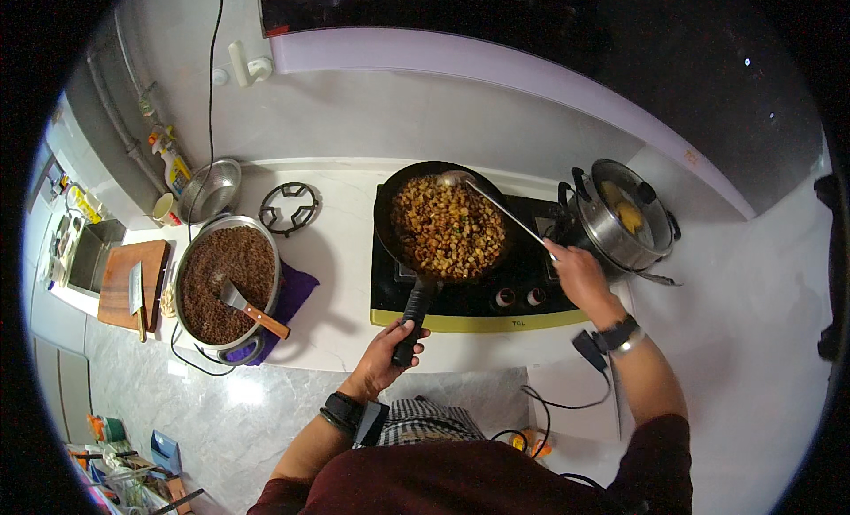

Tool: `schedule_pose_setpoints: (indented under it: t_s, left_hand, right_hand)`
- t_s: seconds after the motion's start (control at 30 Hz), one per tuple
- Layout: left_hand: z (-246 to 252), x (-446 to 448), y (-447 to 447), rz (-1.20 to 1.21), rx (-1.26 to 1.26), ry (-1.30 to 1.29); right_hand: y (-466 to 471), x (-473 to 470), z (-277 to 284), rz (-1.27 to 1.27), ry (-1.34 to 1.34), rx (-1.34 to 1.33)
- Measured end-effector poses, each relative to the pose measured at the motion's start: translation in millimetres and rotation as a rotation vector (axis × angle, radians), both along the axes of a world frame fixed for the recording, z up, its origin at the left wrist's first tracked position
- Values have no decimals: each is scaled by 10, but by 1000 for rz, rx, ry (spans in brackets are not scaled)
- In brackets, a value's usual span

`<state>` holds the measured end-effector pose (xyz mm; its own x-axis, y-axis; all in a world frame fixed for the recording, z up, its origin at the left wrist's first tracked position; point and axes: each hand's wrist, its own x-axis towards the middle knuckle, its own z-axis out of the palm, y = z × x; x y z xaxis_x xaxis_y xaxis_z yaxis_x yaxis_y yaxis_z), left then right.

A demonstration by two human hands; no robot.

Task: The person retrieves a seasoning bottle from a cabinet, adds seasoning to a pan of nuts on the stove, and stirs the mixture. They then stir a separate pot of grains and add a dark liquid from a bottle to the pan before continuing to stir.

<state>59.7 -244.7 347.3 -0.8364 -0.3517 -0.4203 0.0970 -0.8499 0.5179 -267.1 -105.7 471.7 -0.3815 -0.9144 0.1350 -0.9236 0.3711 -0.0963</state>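
My left hand (388,352) is wrapped around the black handle (417,312) of a dark wok (386,213) that sits over the left side of the gas stove (478,306). Browned, diced food (448,229) with a few green bits fills the wok's bottom. In my right hand (581,276) is the long metal handle of a ladle (508,213). Its bowl rests at the far edge of the food, inside the wok. Both wrists wear black straps with small devices attached.
Right of the wok stands a lidded steel pot (614,229) with something yellow under its glass lid. On the left, a large pot (273,249) of dark crumbly food holds a wooden-handled spatula (255,312). A cleaver (137,296) lies on the cutting board (156,266). A loose burner grate (288,209) and a colander (222,183) are behind.
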Motion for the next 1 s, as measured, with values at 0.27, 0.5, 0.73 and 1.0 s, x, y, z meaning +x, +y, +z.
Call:
schedule_pose_setpoints:
  t_s: [0.27,0.5,0.73,1.0]
  left_hand:
    - [-26,-15,-2,-5,-14,-18]
    - [-32,-19,-3,4,12,-14]
    - [5,-14,3,12,31,7]
    - [-19,3,-13,3,26,20]
  right_hand:
    - [-219,14,38,41,-212,135]
    - [436,351,1042,90,-31,230]
    - [684,552,923,61,92,429]
    - [556,363,139,-82,-132,92]
